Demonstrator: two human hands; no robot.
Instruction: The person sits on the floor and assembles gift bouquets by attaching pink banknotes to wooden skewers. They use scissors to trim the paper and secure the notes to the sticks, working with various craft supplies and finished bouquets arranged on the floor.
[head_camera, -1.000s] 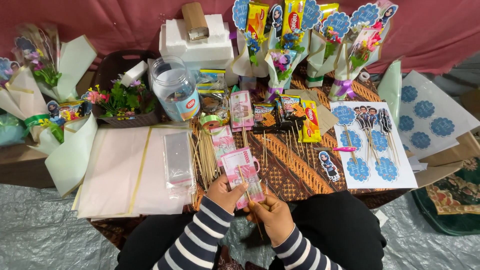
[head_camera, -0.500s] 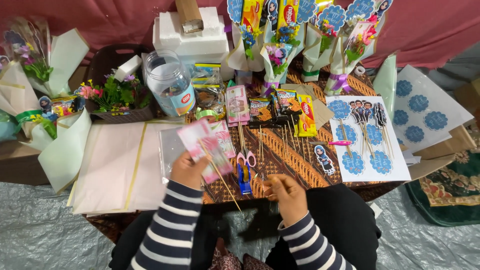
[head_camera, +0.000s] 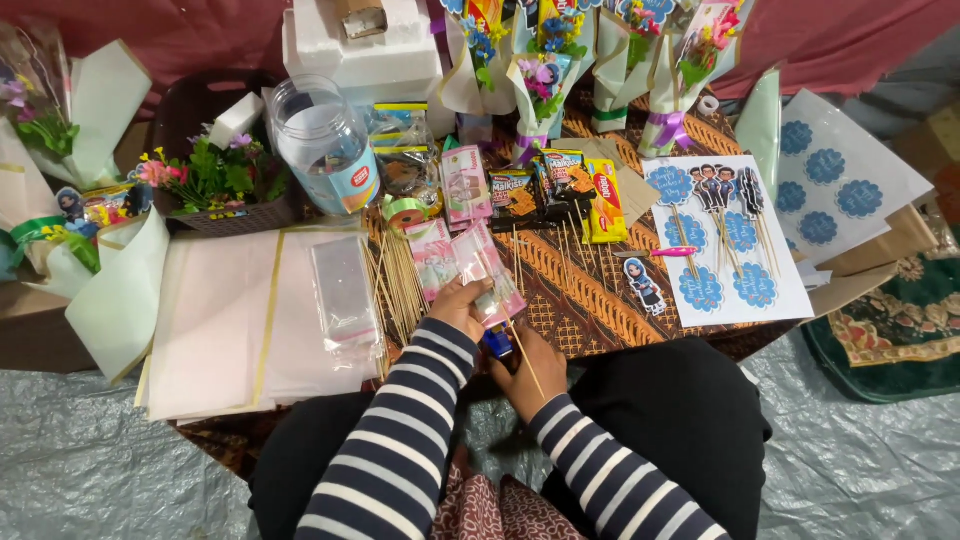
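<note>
Both hands meet at the near table edge: the left hand (head_camera: 462, 305) grips a fan of pink paper banknotes (head_camera: 468, 262), while the right hand (head_camera: 530, 368) pinches a thin wooden skewer (head_camera: 524, 362) beside a blue-handled tool (head_camera: 497, 342). Left lie clear plastic sleeves (head_camera: 342, 292); farther off stands a clear plastic jar (head_camera: 322, 142).

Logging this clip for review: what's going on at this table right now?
A person in striped sleeves sits at a low, crowded table. The left hand holds a pink packet above the batik cloth, while the right hand grips a thin wooden skewer just below it. More skewers, snack packets, paper sheets and wrapped bouquets lie around.
</note>
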